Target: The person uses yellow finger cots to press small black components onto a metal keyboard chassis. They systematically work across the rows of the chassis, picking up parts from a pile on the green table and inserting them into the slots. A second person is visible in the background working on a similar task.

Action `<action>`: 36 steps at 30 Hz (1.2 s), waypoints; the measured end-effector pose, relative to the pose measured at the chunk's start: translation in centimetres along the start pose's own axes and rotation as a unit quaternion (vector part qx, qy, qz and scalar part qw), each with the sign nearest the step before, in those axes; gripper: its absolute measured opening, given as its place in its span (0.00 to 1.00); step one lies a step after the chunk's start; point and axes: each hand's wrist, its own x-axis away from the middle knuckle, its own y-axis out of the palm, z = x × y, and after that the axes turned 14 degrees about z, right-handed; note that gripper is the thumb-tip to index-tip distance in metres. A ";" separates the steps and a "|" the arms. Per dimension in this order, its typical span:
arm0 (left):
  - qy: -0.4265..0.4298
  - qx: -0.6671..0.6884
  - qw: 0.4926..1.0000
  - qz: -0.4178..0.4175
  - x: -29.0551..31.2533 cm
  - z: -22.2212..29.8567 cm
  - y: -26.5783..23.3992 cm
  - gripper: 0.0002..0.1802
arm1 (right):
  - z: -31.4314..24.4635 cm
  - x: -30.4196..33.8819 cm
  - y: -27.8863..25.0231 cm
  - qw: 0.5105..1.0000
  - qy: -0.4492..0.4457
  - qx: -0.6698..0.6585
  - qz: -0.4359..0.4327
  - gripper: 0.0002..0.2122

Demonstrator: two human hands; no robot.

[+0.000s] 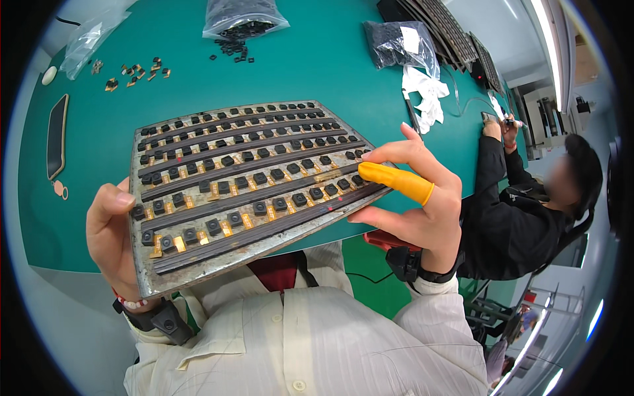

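Note:
A flat metal tray (150,285) is held up tilted before me, above the table. Dark strips divide it into several rows of small black square parts with gold-coloured flex tails (259,208). My left hand (109,224) grips its left edge, thumb on the rim and the other fingers hidden behind. Around the right end my right hand (436,214) is closed, two fingers on the upper face by the last parts and the thumb at the lower edge. A yellow finger cot (399,182) covers one of those two fingers.
On the green table (317,66) lie an open bag of black parts (244,20), loose gold-tailed pieces (135,74), a phone (57,137), a dark bag (403,46) and crumpled white tissue (426,99). Trays (436,30) are stacked far right. A co-worker (522,218) sits at right.

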 end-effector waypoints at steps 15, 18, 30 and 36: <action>-0.056 0.084 0.993 -0.057 -0.3 -0.3 -0.2 0.32 | 1.8 1.2 -2.1 0.995 0.017 0.089 0.046 0.27; -0.054 0.071 0.994 -0.059 -0.4 0.0 -0.7 0.31 | 2.0 1.7 -2.3 0.995 0.028 0.087 0.044 0.26; -0.055 0.064 0.995 -0.057 0.0 -0.3 0.1 0.30 | 0.7 1.3 -1.4 0.999 0.029 0.019 0.006 0.25; -0.069 0.062 0.993 -0.072 -0.1 -0.2 -0.3 0.29 | 0.3 1.1 -1.1 1.000 0.010 0.015 0.009 0.25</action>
